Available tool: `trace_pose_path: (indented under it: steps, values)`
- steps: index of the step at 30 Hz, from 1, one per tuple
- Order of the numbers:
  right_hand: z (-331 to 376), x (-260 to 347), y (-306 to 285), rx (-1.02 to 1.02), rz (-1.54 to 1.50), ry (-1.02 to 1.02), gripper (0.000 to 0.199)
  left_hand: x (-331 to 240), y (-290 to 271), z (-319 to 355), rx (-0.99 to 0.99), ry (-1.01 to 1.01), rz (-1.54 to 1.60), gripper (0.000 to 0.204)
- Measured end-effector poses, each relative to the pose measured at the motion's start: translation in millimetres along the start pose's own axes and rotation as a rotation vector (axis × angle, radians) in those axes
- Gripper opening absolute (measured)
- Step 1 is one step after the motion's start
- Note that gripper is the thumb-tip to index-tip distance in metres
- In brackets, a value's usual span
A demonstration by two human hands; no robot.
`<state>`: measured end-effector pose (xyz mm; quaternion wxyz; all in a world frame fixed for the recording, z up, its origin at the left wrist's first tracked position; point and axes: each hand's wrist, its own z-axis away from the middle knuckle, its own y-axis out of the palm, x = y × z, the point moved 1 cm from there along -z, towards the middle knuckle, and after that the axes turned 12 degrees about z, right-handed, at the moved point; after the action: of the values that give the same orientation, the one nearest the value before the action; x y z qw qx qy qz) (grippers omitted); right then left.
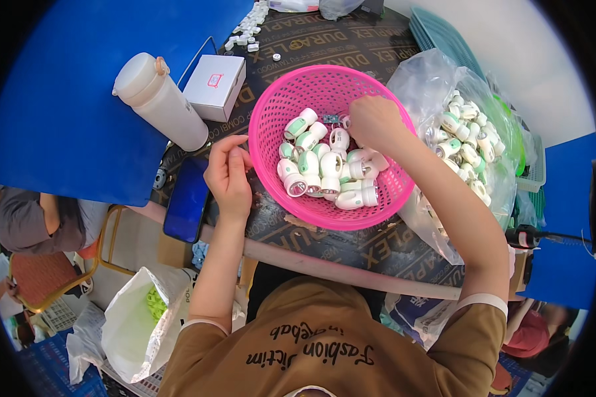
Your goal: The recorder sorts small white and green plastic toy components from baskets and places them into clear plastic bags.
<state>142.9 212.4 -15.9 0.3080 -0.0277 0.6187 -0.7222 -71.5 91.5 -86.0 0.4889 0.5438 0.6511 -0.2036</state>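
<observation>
A pink perforated plastic basket (271, 99) stands in front of me, with several small white and green flashlights (331, 169) heaped inside. My right hand (377, 122) reaches into its far right part with the fingers curled down. A small white piece shows beside those fingertips, but what they grip is hidden by the hand. Next to it lies a small greenish part (330, 119). My left hand (230, 175) is beside the basket's left rim, loosely bent, with the index finger stretched toward the rim and nothing visible in it.
Right of the basket, a clear plastic bag (424, 79) holds more flashlights. A white bottle (162, 99), a white box (215, 86) and a dark phone (187, 202) are to the left. Small white parts (248, 30) lie at the back. A white sack (136, 331) stands lower left.
</observation>
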Motion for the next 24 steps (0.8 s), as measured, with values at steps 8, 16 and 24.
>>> trace_pose_path:
  steps: [8,16,24]
  values:
    - [26,-40,20,-0.332,-0.352,0.045,0.046,-1,12,4,0.005,-0.011,0.011,0.017]
    - [137,-179,-34,-0.282,-1.126,0.464,0.049,2,31,8,-0.031,-0.027,-0.028,0.016]
    - [164,-264,9,-0.427,-0.828,0.770,0.040,9,51,7,-0.029,-0.014,-0.054,0.018]
